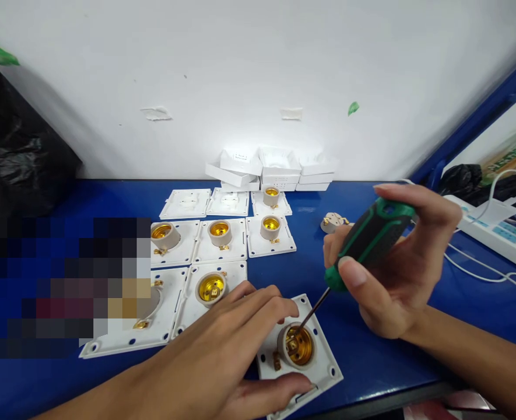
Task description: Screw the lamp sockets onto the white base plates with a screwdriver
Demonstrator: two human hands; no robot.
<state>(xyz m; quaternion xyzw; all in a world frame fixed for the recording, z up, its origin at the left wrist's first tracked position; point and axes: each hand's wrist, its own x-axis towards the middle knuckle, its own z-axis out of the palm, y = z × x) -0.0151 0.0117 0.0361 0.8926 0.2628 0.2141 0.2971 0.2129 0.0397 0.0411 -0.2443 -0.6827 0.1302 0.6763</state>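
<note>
My right hand [400,280] is wrapped round a screwdriver [369,242] with a green and black handle. The tilted shaft runs down into the brass-lined cup of a lamp socket [314,350], where its tip cannot be made out clearly. This socket sits on a square white plate [328,376] at the table's near edge. My left hand [240,332] grips the plate, thumb on the near side and fingers on the far side. Just beyond that hand is another plate with a lamp socket [211,289], partly covered by my fingers.
Several white plates [188,204], most with sockets, lie in rows on the blue table [275,280]. White boxes [279,163] are stacked against the wall. A loose socket base [333,221] lies behind my right hand. A power strip [503,230] with cables is at right, a black bag [21,146] at left.
</note>
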